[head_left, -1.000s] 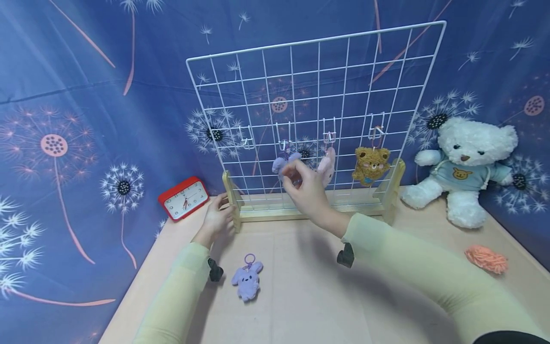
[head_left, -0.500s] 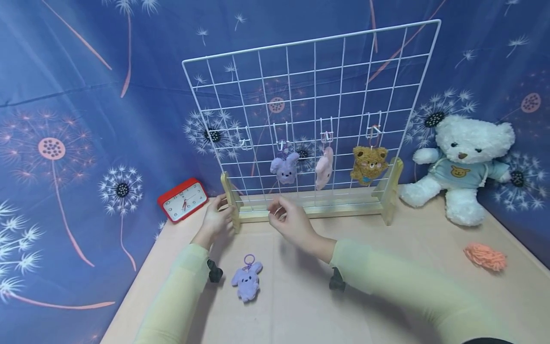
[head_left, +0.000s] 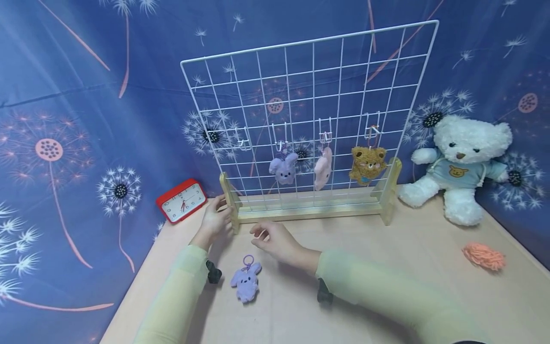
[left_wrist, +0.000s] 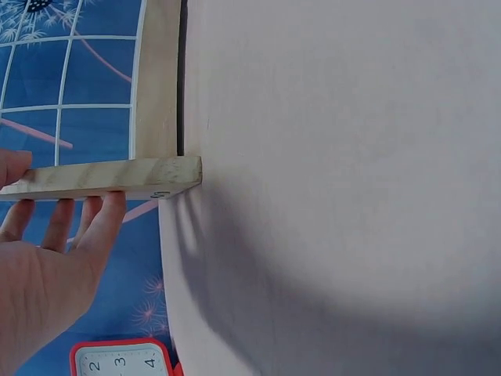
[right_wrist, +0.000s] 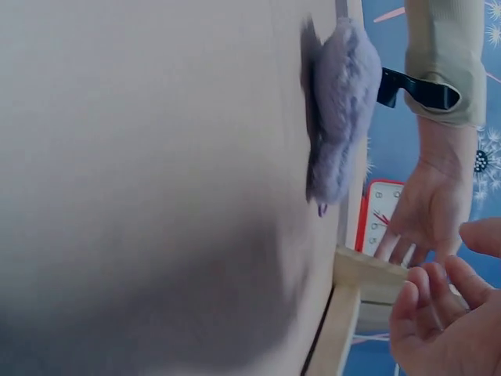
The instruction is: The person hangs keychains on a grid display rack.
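Note:
My left hand [head_left: 215, 220] grips the left wooden foot [left_wrist: 117, 177] of the wire grid rack, thumb on one side and fingertips on the other. My right hand [head_left: 278, 242] is over the table in front of the rack's base, fingers loosely curved with nothing between them. Just left of and nearer than it, a lilac plush keychain [head_left: 246, 283] with a purple ring lies face up; the right wrist view shows this plush [right_wrist: 344, 110] from the side. On the white grid [head_left: 313, 95] hang a lilac plush [head_left: 284, 169], a pale pink plush [head_left: 323, 169] turned sideways and a brown bear plush [head_left: 368, 165].
A bare hook [head_left: 244, 144] is at the grid's left. The red clock [head_left: 182, 200] stands beside my left hand. At the right are a white teddy bear [head_left: 464, 167] in a blue shirt and a bundle of orange yarn [head_left: 484, 256]. A blue patterned cloth [head_left: 107, 119] hangs behind.
My right hand has come away from the hanging lilac plush, moving down and left toward the lilac keychain on the table. The left hand stays on the wooden foot.

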### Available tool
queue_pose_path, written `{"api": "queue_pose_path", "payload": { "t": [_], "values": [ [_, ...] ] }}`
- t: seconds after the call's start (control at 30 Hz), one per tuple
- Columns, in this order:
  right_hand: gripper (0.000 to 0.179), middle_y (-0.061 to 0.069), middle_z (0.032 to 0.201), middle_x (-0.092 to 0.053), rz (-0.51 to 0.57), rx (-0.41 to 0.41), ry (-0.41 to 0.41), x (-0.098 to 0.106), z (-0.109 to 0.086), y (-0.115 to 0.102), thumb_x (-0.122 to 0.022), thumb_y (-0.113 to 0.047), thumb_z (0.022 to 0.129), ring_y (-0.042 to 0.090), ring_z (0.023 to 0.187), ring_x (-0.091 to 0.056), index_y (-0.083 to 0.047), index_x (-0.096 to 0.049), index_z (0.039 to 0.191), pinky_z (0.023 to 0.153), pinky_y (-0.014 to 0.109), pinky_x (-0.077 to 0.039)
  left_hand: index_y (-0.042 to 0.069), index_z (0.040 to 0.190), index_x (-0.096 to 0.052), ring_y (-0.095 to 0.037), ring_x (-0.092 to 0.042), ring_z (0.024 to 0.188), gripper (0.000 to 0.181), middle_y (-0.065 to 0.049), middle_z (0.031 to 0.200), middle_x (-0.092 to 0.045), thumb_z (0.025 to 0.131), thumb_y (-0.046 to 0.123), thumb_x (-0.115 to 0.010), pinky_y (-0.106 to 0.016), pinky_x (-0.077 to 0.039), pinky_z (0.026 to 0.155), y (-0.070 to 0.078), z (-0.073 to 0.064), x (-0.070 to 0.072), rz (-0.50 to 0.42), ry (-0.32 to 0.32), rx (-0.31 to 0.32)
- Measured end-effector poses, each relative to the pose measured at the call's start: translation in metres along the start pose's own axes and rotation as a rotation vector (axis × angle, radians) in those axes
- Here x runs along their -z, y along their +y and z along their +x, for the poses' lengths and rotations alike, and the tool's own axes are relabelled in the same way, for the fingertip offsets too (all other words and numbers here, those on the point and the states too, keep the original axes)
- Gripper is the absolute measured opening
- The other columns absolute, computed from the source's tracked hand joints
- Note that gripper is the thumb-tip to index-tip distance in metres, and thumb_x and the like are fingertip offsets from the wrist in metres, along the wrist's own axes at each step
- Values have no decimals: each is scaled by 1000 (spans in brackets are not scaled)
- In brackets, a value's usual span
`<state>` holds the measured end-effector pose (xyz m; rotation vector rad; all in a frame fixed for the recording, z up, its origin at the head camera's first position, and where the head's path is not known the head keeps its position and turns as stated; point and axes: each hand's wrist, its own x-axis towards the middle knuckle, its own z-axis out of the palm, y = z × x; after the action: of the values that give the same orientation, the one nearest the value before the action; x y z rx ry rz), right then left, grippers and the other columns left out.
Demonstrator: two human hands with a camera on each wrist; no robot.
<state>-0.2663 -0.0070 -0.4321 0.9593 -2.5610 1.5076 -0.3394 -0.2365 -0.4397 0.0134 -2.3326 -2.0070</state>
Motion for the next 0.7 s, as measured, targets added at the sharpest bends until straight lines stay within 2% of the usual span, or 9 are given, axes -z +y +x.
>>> {"api": "queue_pose_path", "payload": {
  "t": [0.23, 0.37, 0.57, 0.7],
  "values": [
    [24, 2, 90, -66, 17, -96, -86, -15, 1, 7, -75, -4, 90, 15, 82, -63, 6, -70, 112, 75, 23, -53, 1, 153, -37, -40, -48, 132, 55, -27, 150, -42, 101, -1, -55, -34, -51, 96, 0, -2, 1, 0, -12, 6],
    [26, 2, 88, -66, 16, -111, -118, -20, 0, 11, -77, -3, 87, 14, 80, -62, 8, -70, 110, 74, 23, -53, 0, 154, -36, -40, -47, 133, 56, -28, 151, -41, 102, -1, -55, -32, -50, 95, 0, -3, 0, 6, -20, 3],
    [30, 1, 86, -67, -22, -161, -180, -31, 3, 13, -82, -7, 85, 11, 79, -60, 6, -71, 110, 77, 24, -53, -2, 152, -37, -41, -46, 134, 54, -29, 149, -43, 101, -2, -55, -45, -43, 107, 0, -3, 2, 19, -1, -26],
    [31, 2, 87, -67, -64, -194, -199, -37, 4, 14, -83, -10, 84, 9, 79, -58, 4, -72, 110, 78, 24, -52, -3, 152, -37, -43, -46, 134, 54, -30, 148, -44, 101, -3, -55, -49, -42, 110, -1, -1, 2, 22, -7, -30]
  ]
}}
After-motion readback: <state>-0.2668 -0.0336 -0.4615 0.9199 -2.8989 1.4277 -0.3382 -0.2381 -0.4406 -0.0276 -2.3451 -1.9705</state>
